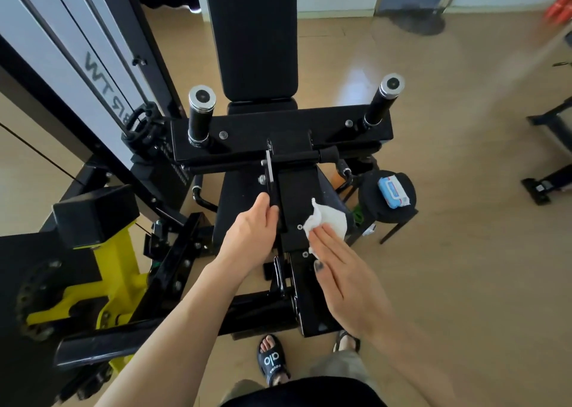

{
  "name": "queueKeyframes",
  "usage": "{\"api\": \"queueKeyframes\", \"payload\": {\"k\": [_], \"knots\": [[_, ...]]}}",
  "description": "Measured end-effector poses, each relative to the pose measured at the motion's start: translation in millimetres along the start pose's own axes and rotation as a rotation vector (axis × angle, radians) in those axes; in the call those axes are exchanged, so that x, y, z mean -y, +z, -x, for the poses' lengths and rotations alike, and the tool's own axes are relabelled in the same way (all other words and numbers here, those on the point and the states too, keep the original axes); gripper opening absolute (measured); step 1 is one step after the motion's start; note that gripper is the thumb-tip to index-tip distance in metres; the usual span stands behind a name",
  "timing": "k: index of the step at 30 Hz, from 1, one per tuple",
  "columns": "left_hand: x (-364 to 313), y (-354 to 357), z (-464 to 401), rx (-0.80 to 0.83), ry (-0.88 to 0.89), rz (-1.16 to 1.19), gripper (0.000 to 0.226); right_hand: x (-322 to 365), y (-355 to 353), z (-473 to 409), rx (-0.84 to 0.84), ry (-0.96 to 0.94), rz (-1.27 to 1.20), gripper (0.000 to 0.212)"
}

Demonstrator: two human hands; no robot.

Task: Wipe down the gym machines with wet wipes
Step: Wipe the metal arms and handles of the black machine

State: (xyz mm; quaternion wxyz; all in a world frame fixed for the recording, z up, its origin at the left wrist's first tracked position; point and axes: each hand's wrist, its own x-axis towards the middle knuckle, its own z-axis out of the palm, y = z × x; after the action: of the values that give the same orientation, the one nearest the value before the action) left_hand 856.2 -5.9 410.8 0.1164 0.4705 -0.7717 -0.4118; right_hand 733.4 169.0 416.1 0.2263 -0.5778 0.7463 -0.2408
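Observation:
A black gym machine (281, 134) with a padded backrest (250, 35) and two chrome-capped handles fills the middle of the view. My right hand (343, 270) lies flat with straight fingers and presses a crumpled white wet wipe (326, 221) against the machine's black metal plate (297, 196). My left hand (250, 233) grips a thin black lever (274, 196) at the plate's left edge, thumb on its upper side.
A blue and white pack of wipes (393, 191) lies on a round black stool (387, 199) to the right. A yellow and black machine part (93, 270) and a weight stack frame (93, 66) stand left. Wooden floor (464, 221) spreads right. My sandalled feet (271, 360) are below.

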Motion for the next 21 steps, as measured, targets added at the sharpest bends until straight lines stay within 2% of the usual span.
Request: {"api": "queueKeyframes", "payload": {"k": [3,6,11,17,21], "knots": [[-0.3,0.1,-0.5,-0.007,0.013,-0.016,0.027,3.0,-7.6,-30.7,-0.022,0.003,-0.004,0.060],[-1.2,-1.2,0.9,-0.022,0.023,-0.031,0.028,3.7,-7.5,-48.6,0.002,-0.001,0.018,0.050],[-4.6,-5.4,25.7,-0.067,0.121,-0.186,0.031,-4.2,1.8,18.3,0.002,0.005,-0.005,0.051],[1.3,1.0,46.3,-0.049,0.304,-0.098,0.017,-3.7,22.5,53.6,0.004,-0.038,0.204,0.057],[4.7,3.4,45.8,-0.034,0.305,-0.047,0.021,2.0,27.4,70.2,0.046,-0.106,0.346,0.056]]}}
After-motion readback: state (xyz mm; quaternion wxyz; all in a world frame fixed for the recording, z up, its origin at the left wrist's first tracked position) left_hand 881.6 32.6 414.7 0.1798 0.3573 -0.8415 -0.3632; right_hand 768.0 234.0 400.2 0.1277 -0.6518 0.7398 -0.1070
